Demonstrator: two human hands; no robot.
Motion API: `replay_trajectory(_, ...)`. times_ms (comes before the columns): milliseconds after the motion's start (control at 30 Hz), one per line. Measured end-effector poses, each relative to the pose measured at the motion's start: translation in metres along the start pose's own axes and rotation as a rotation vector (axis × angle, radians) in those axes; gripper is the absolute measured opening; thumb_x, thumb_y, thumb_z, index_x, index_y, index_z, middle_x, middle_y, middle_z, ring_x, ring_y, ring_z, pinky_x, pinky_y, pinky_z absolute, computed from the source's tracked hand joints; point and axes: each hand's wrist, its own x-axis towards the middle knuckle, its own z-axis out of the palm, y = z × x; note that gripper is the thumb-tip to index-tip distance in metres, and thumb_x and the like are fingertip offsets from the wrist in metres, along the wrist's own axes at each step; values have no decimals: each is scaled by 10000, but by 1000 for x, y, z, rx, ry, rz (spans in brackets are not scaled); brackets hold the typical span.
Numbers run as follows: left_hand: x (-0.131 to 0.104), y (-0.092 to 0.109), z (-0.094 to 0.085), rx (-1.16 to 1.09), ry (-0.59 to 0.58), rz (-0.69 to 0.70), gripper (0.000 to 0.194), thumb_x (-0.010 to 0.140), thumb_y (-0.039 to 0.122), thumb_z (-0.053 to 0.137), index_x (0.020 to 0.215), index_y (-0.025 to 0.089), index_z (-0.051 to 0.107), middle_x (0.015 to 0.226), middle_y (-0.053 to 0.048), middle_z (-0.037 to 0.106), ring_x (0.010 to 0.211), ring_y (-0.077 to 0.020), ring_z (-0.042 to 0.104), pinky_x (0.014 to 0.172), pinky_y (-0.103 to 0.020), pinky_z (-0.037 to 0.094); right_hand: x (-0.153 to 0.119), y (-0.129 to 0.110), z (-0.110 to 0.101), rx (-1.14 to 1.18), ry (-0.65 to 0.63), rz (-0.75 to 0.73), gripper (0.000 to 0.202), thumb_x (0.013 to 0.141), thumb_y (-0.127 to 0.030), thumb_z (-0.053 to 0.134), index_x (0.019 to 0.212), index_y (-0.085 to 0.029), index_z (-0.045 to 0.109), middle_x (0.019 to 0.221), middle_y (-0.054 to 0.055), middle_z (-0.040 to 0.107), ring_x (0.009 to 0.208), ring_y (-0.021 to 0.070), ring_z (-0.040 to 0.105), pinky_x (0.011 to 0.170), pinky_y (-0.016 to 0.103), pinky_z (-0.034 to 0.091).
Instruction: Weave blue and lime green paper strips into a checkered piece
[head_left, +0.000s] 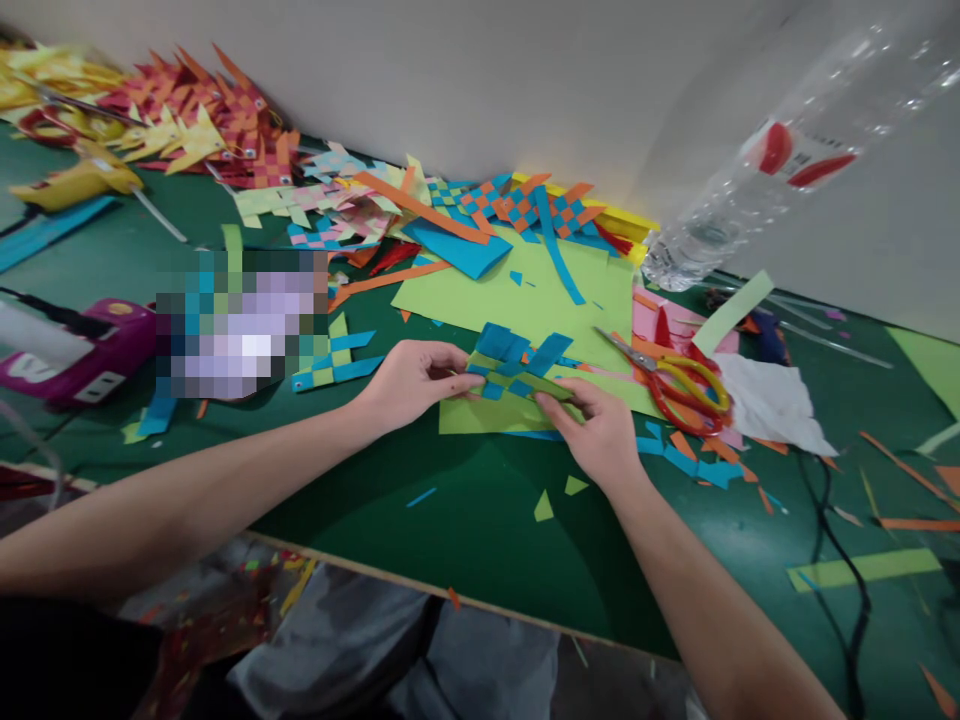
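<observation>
Between my two hands is a woven piece of blue and green paper strips (506, 365), held above the green table. My left hand (427, 380) pinches its left end between thumb and fingers. The right end is gripped by my right hand (600, 425), thumb below and fingers behind a green strip. Under the weave lies a light green sheet (480, 417). A woven blue and green paper fish (334, 367) rests left of my left hand. Scissors with red and yellow handles (682, 390) lie right of my right hand, their blades toward the green paper.
A pixelated lilac object (251, 330), a purple power strip (120, 350) and a yellow glue gun (75, 180) are at left. Piled woven fish (202, 115) line the wall. A plastic bottle (787, 160), tissue (780, 400), black cable (840, 540) and paper scraps are at right.
</observation>
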Motion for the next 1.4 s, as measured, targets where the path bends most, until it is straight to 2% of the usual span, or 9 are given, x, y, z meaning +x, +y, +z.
replay_trajectory(233,-1,4,0,-36,14,-25,308,694,405,751,835,136,696,846,-64,746,762,-223,721,767,-324,595,0,-3,-1,-42,14,-42,193,815,-396,628,829,-222,712,789,21,724,706,187,668,619,288,529)
replay_trajectory(533,-2,4,1,-19,84,-9,278,695,360,753,835,127,695,786,-53,748,731,-216,724,716,-288,604,0,-6,-3,-92,-20,-24,233,823,-406,613,821,-189,697,699,10,690,626,157,627,532,245,466)
replay_trajectory(733,-1,3,1,-8,99,14,249,701,345,751,816,132,694,754,-43,745,719,-202,724,698,-259,600,1,-1,-1,-88,41,-21,242,785,-415,651,858,-189,698,689,12,680,624,167,628,552,259,482)
replay_trajectory(867,0,2,1,-8,101,11,280,697,359,754,845,129,694,775,-52,748,718,-207,724,696,-267,601,0,-4,-2,-71,24,-29,221,790,-404,642,786,-186,681,630,1,642,571,157,595,505,251,443)
replay_trajectory(933,0,1,1,-12,115,6,312,695,346,758,907,128,690,783,-54,750,708,-206,724,690,-271,602,0,-7,-3,-88,2,-30,246,801,-405,628,695,-183,638,563,-16,579,529,139,546,482,241,402)
replay_trajectory(1033,1,0,0,3,137,5,345,697,320,760,973,128,682,773,-52,750,695,-203,723,684,-271,601,-1,-10,-4,-147,-15,-40,401,811,-426,608,519,-190,467,479,-40,429,474,104,428,458,233,327)
replay_trajectory(1100,1,0,0,13,133,9,330,700,315,757,965,129,688,772,-52,751,696,-204,723,684,-270,600,-1,-9,-4,-176,-10,-49,450,808,-432,606,493,-193,391,471,-47,385,464,90,370,456,232,304)
replay_trajectory(1200,2,0,0,28,137,10,291,704,313,753,928,136,698,776,-48,751,702,-201,723,678,-261,597,0,-7,-5,-186,-12,-57,412,804,-433,607,519,-189,437,494,-38,453,476,96,399,470,232,335)
replay_trajectory(1400,0,3,-1,71,125,13,189,730,303,722,827,142,701,763,-36,745,715,-184,720,682,-238,585,0,-6,-5,-132,-88,-37,243,797,-412,627,731,-180,651,641,3,656,578,148,599,539,246,454)
